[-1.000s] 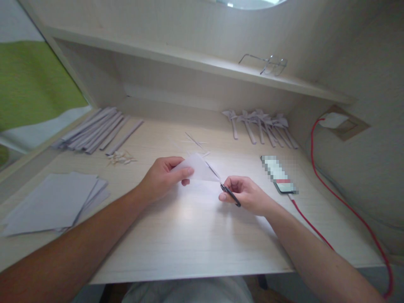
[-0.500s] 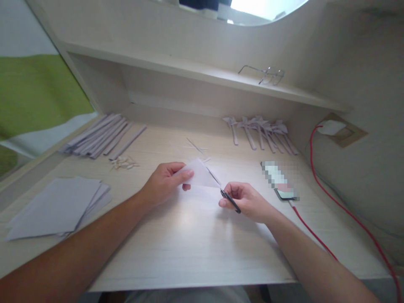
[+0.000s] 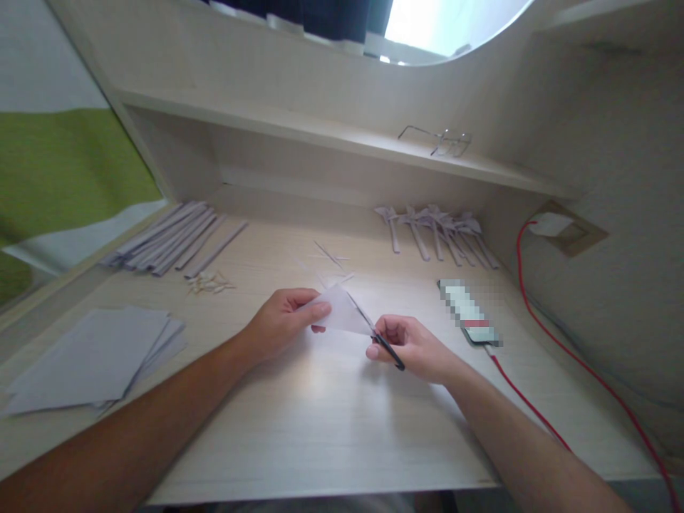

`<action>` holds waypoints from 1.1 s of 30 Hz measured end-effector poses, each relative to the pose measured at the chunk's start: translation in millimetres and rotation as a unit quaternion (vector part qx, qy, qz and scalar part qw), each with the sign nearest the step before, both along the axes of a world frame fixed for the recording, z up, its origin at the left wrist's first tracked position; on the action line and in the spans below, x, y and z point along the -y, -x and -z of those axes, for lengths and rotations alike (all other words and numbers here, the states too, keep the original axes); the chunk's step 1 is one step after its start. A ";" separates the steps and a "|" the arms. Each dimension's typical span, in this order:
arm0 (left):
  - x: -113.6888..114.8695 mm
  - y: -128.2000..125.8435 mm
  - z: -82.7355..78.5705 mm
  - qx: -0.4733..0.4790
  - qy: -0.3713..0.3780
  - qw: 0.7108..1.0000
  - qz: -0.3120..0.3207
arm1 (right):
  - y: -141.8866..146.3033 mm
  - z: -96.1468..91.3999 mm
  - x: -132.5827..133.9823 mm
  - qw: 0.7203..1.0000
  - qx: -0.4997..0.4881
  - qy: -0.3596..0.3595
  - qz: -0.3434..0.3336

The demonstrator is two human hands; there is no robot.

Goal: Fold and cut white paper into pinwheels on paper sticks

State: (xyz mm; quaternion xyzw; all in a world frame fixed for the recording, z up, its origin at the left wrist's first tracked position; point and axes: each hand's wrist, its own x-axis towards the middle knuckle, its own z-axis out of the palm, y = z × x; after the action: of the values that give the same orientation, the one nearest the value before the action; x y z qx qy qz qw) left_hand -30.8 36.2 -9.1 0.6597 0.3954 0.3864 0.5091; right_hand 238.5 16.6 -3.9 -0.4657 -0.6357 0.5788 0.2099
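Note:
Between the thumb and fingers of my left hand [image 3: 286, 320] is a folded piece of white paper [image 3: 342, 310], roughly a triangle, held above the desk. My right hand [image 3: 409, 345] grips a pair of scissors [image 3: 387, 347] by black handles. Their thin blades point up and left and lie along the right edge of the paper. Whether the blades are cutting into it I cannot tell. Just beyond the paper, a few thin paper strips [image 3: 334, 256] lie on the desk.
Rolled paper sticks [image 3: 165, 239], small pale pieces [image 3: 211, 283] and a paper stack [image 3: 90, 356] lie left. Several paper pinwheels [image 3: 432, 221] rest at the back right. A phone [image 3: 470, 313] with a red cable [image 3: 529, 406] lies right. Glasses [image 3: 452, 142] sit on the shelf [image 3: 299, 132].
The camera view has tilted up slightly, so everything sits a little lower. The scissors' blades now show longer along the paper's edge. Both hands keep their hold.

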 end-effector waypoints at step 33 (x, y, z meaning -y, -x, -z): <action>0.5 -2.6 6.8 -0.009 0.021 1.000 -0.001 | 6.8 -1.2 3.2 0.999 -0.003 -0.015 0.033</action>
State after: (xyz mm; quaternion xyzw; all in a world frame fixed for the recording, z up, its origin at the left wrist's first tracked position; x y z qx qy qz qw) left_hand -28.3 35.7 -15.9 0.6520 0.4092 0.3725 0.5184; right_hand 231.7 13.4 -2.7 -0.4811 -0.6279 0.5637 0.2378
